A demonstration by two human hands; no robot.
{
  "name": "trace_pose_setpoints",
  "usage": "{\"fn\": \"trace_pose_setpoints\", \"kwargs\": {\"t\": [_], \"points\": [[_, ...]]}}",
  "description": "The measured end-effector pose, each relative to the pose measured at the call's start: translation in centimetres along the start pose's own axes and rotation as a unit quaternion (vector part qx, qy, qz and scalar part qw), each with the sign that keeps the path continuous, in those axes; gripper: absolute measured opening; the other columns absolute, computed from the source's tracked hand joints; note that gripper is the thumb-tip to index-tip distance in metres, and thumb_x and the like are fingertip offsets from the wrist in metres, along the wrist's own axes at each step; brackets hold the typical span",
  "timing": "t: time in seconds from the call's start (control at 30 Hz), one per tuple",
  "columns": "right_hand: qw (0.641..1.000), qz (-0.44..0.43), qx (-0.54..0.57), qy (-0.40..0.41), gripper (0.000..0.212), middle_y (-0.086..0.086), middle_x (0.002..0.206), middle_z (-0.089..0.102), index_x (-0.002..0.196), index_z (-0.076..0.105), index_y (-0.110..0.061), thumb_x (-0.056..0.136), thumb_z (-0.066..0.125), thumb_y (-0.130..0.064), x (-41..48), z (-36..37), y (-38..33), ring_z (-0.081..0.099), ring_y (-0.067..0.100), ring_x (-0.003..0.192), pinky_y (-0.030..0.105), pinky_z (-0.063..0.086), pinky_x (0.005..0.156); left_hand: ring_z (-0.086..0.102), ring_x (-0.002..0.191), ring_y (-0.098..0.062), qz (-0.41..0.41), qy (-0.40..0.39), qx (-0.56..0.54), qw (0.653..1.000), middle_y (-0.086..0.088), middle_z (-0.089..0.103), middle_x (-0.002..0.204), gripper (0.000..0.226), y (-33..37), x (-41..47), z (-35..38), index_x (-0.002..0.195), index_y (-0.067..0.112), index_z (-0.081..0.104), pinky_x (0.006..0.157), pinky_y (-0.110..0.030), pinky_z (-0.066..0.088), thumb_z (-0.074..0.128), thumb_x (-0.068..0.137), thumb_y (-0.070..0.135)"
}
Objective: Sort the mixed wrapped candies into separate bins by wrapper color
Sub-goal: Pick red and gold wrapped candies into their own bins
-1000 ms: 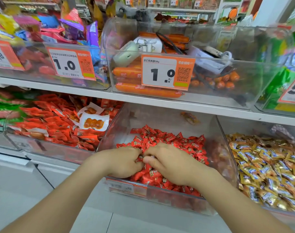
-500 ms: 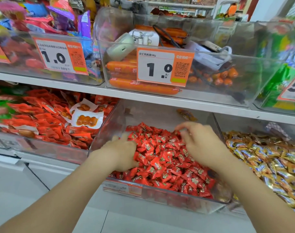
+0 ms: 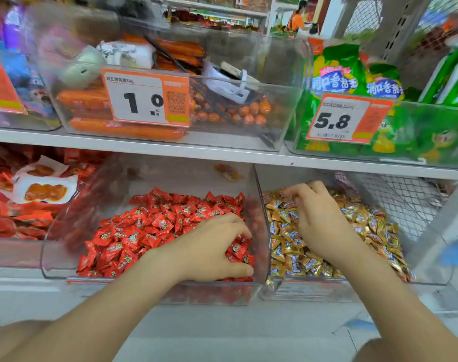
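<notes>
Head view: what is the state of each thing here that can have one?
Left hand, grips red-wrapped candies.
Right hand, fingers bent onto gold-wrapped candies; hold unclear.
Clear plastic red-candy bin, open on top, partly full.
Clear plastic gold-candy bin, open on top, partly full.

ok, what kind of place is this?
Likely a shop's snack aisle: orange price tags on clear bins, shelved bulk red candies and gold candies, green snack bags above.
</notes>
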State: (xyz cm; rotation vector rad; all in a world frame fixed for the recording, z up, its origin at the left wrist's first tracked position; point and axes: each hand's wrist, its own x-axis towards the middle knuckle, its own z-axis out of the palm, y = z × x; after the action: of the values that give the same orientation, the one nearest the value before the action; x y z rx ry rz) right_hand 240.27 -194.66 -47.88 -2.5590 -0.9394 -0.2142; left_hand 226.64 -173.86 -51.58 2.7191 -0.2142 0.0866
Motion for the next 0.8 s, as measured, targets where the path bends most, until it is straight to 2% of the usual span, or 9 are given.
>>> {"fn": "trace_pose_setpoints", "kwargs": {"t": [0.07, 0.17, 0.23, 0.33, 0.43, 0.57, 0.67, 0.73, 0.8], "points": [[0.995, 0.023, -0.095, -0.033, 0.033, 0.003, 0.129, 0.053, 0.139, 0.06, -0.027, 0.107, 0.05, -0.027, -0.3, -0.2, 1.3, 0.047, 0.029, 0.122, 0.048, 0.038, 0.102, 0.033, 0.149, -0.024, -0.04, -0.073, 0.051, 0.995, 0.001, 0.04, 0.157, 0.08, 0.4, 1.0, 0.6, 0.144, 0.027, 0.052, 0.122, -0.047, 0.031, 0.073, 0.08, 0.071], [0.996, -0.002, -0.079, -0.04, 0.033, -0.002, 0.132, 0.057, 0.137, 0.063, -0.031, 0.106, 0.052, -0.037, -0.6, -0.8, 1.3, 0.047, 0.025, 0.127, 0.05, 0.035, 0.109, -0.001, 0.16, -0.036, -0.128, -0.173, 0.065, 0.975, 0.006, 0.007, 0.173, 0.092, 0.2, 1.9, 0.9, 0.151, 0.041, 0.034, 0.126, -0.064, 0.01, 0.075, 0.076, 0.073], [0.999, -0.047, -0.008, -0.011, 0.03, -0.002, 0.126, 0.062, 0.132, 0.068, -0.027, 0.105, 0.055, -0.031, -0.8, -1.2, 0.2, 0.055, 0.023, 0.12, 0.045, 0.043, 0.106, 0.006, 0.156, -0.042, -0.159, -0.182, 0.11, 0.964, 0.006, 0.012, 0.171, 0.093, -0.5, 2.4, 0.6, 0.152, 0.046, 0.031, 0.123, -0.068, 0.013, 0.074, 0.074, 0.072], [0.992, -0.098, 0.084, 0.009, 0.027, -0.009, 0.113, 0.071, 0.119, 0.076, -0.028, 0.101, 0.058, -0.02, -0.8, -1.2, -2.4, 0.064, 0.006, 0.101, 0.026, 0.048, 0.095, 0.025, 0.148, -0.039, -0.225, -0.166, 0.182, 0.943, 0.002, 0.027, 0.162, 0.083, -2.4, 2.3, -0.9, 0.153, 0.045, 0.037, 0.116, -0.066, 0.028, 0.066, 0.079, 0.07], [0.983, -0.128, 0.131, 0.007, 0.029, -0.015, 0.1, 0.072, 0.11, 0.08, -0.029, 0.096, 0.06, -0.012, -0.7, -0.7, -4.4, 0.063, -0.003, 0.086, 0.006, 0.041, 0.082, 0.035, 0.145, -0.037, -0.293, -0.148, 0.213, 0.92, 0.002, 0.037, 0.156, 0.068, -5.6, 0.9, -2.7, 0.149, 0.047, 0.043, 0.113, -0.064, 0.034, 0.056, 0.087, 0.072], [0.975, -0.161, 0.153, -0.001, 0.027, -0.013, 0.098, 0.07, 0.106, 0.081, -0.025, 0.095, 0.063, -0.007, 0.1, 0.3, -5.6, 0.059, -0.01, 0.081, 0.001, 0.036, 0.077, 0.038, 0.143, -0.038, -0.367, -0.128, 0.237, 0.89, -0.001, 0.043, 0.154, 0.068, -8.3, -0.6, -4.4, 0.143, 0.044, 0.05, 0.114, -0.064, 0.03, 0.055, 0.084, 0.079], [0.974, -0.159, 0.158, -0.001, 0.028, -0.014, 0.097, 0.069, 0.104, 0.081, -0.027, 0.095, 0.062, -0.009, 1.0, 0.8, -6.2, 0.059, -0.008, 0.082, 0.002, 0.035, 0.077, 0.035, 0.144, -0.04, -0.334, -0.116, 0.28, 0.892, -0.008, 0.042, 0.153, 0.078, -7.7, -0.4, -4.6, 0.145, 0.036, 0.05, 0.118, -0.063, 0.026, 0.065, 0.079, 0.075], [0.977, -0.144, 0.158, 0.0, 0.028, -0.017, 0.094, 0.068, 0.103, 0.081, -0.028, 0.095, 0.061, -0.01, 1.5, 0.9, -6.5, 0.058, -0.01, 0.082, 0.001, 0.034, 0.076, 0.038, 0.144, -0.036, -0.257, -0.075, 0.234, 0.935, -0.006, 0.044, 0.152, 0.081, -7.1, 0.7, -4.2, 0.143, 0.036, 0.051, 0.119, -0.057, 0.03, 0.068, 0.074, 0.075], [0.981, -0.124, 0.151, 0.008, 0.028, -0.021, 0.084, 0.064, 0.1, 0.081, -0.028, 0.094, 0.061, -0.01, 1.9, 1.1, -6.4, 0.056, -0.013, 0.078, 0.0, 0.033, 0.074, 0.05, 0.136, -0.028, -0.163, -0.025, 0.115, 0.98, -0.001, 0.055, 0.143, 0.083, -6.6, 2.8, -3.5, 0.14, 0.031, 0.058, 0.113, -0.046, 0.042, 0.065, 0.07, 0.076]]}}
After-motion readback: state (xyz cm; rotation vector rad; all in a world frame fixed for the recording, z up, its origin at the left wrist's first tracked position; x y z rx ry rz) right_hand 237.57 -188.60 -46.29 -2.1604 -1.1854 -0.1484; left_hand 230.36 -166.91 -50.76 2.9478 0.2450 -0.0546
